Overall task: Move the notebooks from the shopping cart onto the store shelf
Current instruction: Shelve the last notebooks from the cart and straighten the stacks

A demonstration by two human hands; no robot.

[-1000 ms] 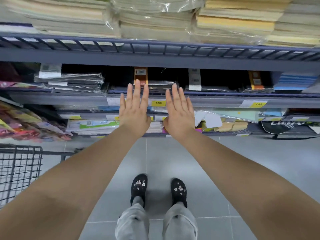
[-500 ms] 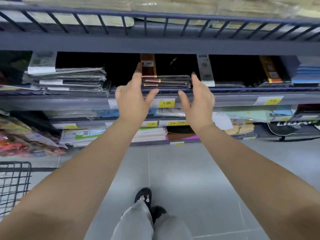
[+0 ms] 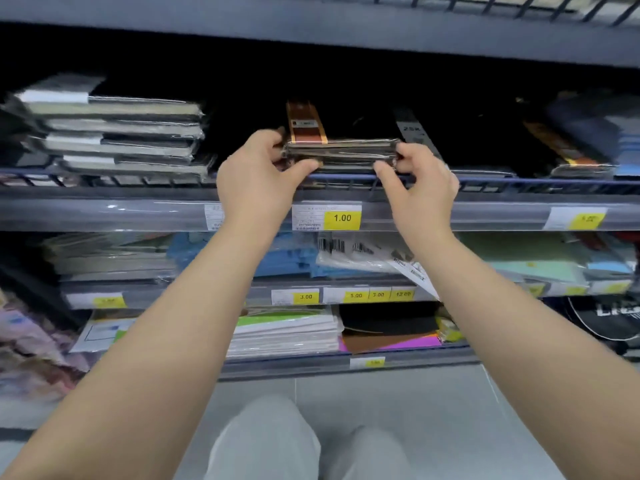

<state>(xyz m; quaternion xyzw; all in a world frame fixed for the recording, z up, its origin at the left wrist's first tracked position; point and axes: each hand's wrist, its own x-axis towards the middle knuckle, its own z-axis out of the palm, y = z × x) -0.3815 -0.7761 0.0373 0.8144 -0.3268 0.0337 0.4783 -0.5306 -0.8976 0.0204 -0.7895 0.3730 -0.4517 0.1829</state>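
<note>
A small stack of black plastic-wrapped notebooks with an orange-brown band lies on the grey store shelf, above a yellow 1.00 price tag. My left hand grips the stack's left end, thumb under its front edge. My right hand grips the right end the same way. The shopping cart is out of view.
A taller pile of wrapped notebooks sits to the left on the same shelf, darker notebooks to the right. The shelf above hangs low over the stack. Lower shelves hold blue, green and white paper packs.
Both hands rose from flat and open in front of the shelf edge, and now close round the ends of the notebook stack. The view moved closer and the cart left the frame.
</note>
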